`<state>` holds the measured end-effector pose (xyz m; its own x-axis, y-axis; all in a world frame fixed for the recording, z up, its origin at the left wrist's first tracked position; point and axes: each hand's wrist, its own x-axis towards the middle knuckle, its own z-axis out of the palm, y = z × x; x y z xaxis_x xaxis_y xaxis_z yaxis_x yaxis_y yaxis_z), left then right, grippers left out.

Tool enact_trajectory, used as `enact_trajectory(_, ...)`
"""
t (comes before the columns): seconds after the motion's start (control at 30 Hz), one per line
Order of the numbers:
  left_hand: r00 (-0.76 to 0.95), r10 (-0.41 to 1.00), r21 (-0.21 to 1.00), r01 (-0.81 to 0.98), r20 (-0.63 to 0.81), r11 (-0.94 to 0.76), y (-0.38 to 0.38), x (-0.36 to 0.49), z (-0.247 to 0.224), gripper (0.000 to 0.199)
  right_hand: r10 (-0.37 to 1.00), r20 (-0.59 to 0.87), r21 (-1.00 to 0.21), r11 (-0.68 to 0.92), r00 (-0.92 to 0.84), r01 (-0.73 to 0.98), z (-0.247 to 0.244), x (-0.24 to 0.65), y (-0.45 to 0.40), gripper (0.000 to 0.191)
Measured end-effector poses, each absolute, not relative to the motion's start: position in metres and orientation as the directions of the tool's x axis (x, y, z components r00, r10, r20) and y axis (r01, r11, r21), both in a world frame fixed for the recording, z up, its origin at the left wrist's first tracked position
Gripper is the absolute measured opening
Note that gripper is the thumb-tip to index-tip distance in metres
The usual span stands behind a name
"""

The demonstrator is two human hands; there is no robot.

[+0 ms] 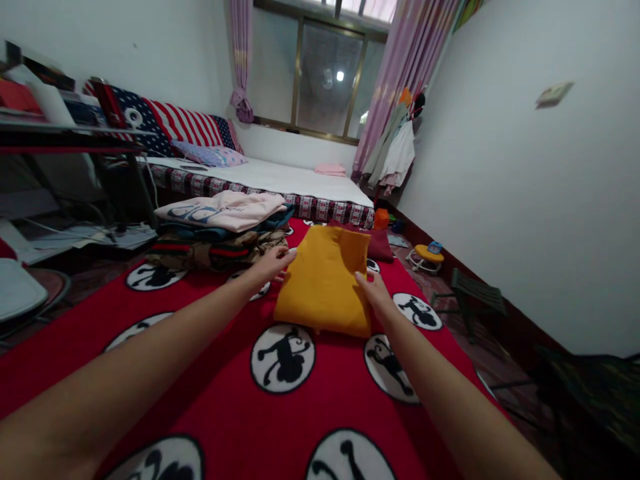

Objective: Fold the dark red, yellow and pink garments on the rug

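Note:
A folded yellow garment [325, 287] lies on the red blanket [240, 400] with its neat fold toward me. Its upper part rises a little at the far end. My left hand [274, 263] is at the garment's left edge, fingers apart, their tips just touching the cloth. On the opposite edge, my right hand [374, 293] has its thumb over the cloth and its other fingers mostly hidden at the side. Left of the garment is a stack of folded clothes, with a pale pink top [225, 210] above a brown patterned piece [200, 253]. A dark red folded cloth [383, 247] lies behind the garment.
A second bed [280, 175] with a white sheet stands under the window. At the left is a cluttered desk [75, 127] and a chair [20, 293]. Along the right wall are a small yellow stool [428, 254] and a dark folding stool [475, 293].

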<state>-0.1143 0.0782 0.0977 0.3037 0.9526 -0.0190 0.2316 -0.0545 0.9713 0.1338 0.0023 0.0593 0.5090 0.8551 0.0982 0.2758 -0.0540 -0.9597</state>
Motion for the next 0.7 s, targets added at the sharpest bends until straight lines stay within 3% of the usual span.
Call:
enact_trajectory(0.07,0.3,0.951,0.954,0.299,-0.072,-0.022,0.078,-0.106,0.078,0.074,0.838,0.105,-0.943,-0.088,0.536,0.322,0.041,0.136,0.006,0.066)
enact_trajectory(0.13,0.372,0.928,0.94,0.308,0.025,-0.148,0.068,-0.106,0.058,0.081,0.842,0.198,-0.912,-0.028,0.501,0.408,0.029,0.135,-0.003,0.075)
enact_trajectory(0.2,0.421,0.89,0.901,0.296,0.175,-0.317,0.051,-0.111,0.043,0.071,0.856,0.292,-0.872,0.054,0.428,0.487,0.024,0.132,-0.017,0.066)
enact_trajectory(0.27,0.45,0.862,0.847,0.341,0.234,-0.408,0.033,-0.119,0.037,0.054,0.872,0.332,-0.839,0.099,0.36,0.535,0.024,0.129,-0.033,0.052)
enact_trajectory(0.47,0.582,0.812,0.74,0.531,0.036,-0.414,0.001,-0.15,0.05,0.041,0.957,0.218,-0.701,0.018,0.19,0.713,0.031,0.132,-0.072,0.031)
enact_trajectory(0.57,0.563,0.823,0.546,0.668,0.073,-0.506,0.005,-0.147,0.068,0.037,0.925,0.31,-0.527,-0.024,0.219,0.849,0.048,0.133,-0.067,0.027)
enact_trajectory(0.63,0.533,0.807,0.378,0.714,0.252,-0.59,0.009,-0.13,0.08,0.038,0.852,0.48,-0.443,0.03,0.209,0.896,0.06,0.127,-0.051,0.031)
enact_trajectory(0.7,0.587,0.717,0.285,0.663,0.377,-0.693,0.012,-0.104,0.084,0.042,0.812,0.56,-0.423,0.113,0.161,0.899,0.066,0.115,-0.029,0.04)
